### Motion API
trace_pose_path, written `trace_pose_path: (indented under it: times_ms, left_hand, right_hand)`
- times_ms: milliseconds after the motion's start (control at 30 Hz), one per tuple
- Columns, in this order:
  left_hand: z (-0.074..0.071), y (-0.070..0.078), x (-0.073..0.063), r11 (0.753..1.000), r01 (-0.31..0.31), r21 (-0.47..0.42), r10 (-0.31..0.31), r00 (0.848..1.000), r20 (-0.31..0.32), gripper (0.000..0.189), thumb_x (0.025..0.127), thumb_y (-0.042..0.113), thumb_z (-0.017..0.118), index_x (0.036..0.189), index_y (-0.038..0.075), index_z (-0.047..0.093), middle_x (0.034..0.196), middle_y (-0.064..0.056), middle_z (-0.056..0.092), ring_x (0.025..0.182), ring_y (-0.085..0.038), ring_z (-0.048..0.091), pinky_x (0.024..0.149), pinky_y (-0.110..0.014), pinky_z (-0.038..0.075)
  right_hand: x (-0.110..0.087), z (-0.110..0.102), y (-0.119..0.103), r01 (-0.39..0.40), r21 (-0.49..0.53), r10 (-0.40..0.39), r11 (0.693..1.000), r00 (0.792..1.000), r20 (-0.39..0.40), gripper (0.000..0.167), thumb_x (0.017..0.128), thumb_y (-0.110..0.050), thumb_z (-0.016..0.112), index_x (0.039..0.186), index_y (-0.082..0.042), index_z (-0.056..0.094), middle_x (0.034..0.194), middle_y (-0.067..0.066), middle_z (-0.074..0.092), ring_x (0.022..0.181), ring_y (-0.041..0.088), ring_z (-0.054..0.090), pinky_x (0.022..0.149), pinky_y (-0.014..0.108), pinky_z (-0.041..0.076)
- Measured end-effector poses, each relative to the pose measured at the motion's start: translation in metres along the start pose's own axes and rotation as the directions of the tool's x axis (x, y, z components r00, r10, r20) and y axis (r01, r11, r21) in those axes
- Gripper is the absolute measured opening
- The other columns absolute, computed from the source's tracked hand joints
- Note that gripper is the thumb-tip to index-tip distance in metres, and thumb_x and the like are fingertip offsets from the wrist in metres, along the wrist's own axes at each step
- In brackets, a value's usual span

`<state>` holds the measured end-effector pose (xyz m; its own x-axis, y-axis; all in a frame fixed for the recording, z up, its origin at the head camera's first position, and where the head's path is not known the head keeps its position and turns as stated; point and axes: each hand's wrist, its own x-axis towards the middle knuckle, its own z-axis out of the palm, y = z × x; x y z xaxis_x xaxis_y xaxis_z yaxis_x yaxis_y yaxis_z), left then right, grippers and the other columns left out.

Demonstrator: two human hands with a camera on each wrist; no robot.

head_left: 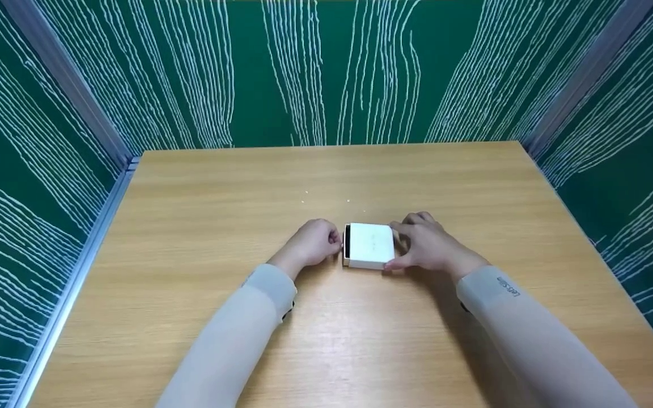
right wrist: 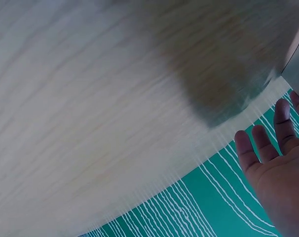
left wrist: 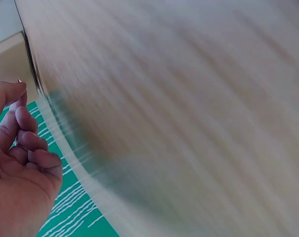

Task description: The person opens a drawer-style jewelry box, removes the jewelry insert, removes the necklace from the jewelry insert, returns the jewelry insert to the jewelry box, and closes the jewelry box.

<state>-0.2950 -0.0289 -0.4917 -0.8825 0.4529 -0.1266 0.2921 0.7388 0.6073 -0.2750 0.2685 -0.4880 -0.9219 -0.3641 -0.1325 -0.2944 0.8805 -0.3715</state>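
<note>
A small white box lies on the wooden table, its dark-edged inner tray slightly out at the left end. At that end is my left hand, fingers curled, thumb and forefinger pinching a tiny tab at the tray's face. The left wrist view shows the tray's beige end right by these fingertips. My right hand grips the box's right end, thumb at the near corner and forefinger at the far one. In the right wrist view only an edge of the box shows, above the fingers.
Several tiny white specks lie on the table beyond the box. Green panels with white wavy lines stand behind and on both sides. A metal rail runs along the left table edge.
</note>
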Motion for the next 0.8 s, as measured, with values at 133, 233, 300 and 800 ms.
trace_pose_path:
  times_ms: [133, 233, 300, 800]
  left_hand:
    - [-0.001, -0.002, -0.001, 1.0, -0.009, -0.003, 0.009, 1.0, 0.005, 0.018, 0.109, 0.017, 0.071, 0.098, 0.007, 0.081, 0.092, -0.003, 0.075, 0.083, -0.014, 0.063, 0.093, -0.037, 0.06]
    - [-0.003, -0.002, -0.002, 1.0, -0.008, -0.011, 0.008, 1.0, 0.014, 0.018, 0.109, 0.017, 0.072, 0.098, 0.007, 0.081, 0.093, -0.003, 0.075, 0.084, -0.015, 0.063, 0.093, -0.039, 0.06]
    - [-0.004, -0.002, -0.003, 1.0, -0.009, -0.015, 0.01, 1.0, 0.018, 0.018, 0.109, 0.018, 0.072, 0.097, 0.007, 0.08, 0.093, -0.003, 0.074, 0.083, -0.015, 0.063, 0.092, -0.04, 0.06]
    - [-0.003, -0.005, -0.004, 1.0, -0.001, -0.022, 0.001, 1.0, 0.016, 0.019, 0.11, 0.017, 0.073, 0.096, 0.006, 0.079, 0.088, 0.002, 0.066, 0.081, -0.012, 0.059, 0.085, -0.032, 0.055]
  right_hand:
    - [0.0, 0.001, 0.0, -0.001, -0.002, 0.001, 1.0, 1.0, 0.001, 0.12, 0.075, -0.075, 0.095, 0.166, -0.007, 0.056, 0.151, 0.021, 0.062, 0.149, 0.044, 0.044, 0.127, 0.069, 0.04]
    - [0.0, 0.001, 0.0, 0.001, -0.002, -0.001, 1.0, 1.0, 0.0, 0.12, 0.075, -0.075, 0.096, 0.167, -0.008, 0.055, 0.151, 0.02, 0.062, 0.149, 0.044, 0.044, 0.128, 0.069, 0.039]
    - [0.0, 0.001, 0.0, 0.006, -0.005, -0.007, 1.0, 1.0, -0.005, 0.119, 0.075, -0.074, 0.096, 0.166, -0.008, 0.056, 0.151, 0.021, 0.062, 0.148, 0.044, 0.045, 0.128, 0.068, 0.038]
    - [-0.003, -0.002, -0.001, 0.006, -0.017, -0.006, 1.0, 1.0, -0.005, 0.119, 0.076, -0.075, 0.095, 0.166, -0.008, 0.056, 0.152, 0.021, 0.063, 0.148, 0.043, 0.046, 0.129, 0.069, 0.038]
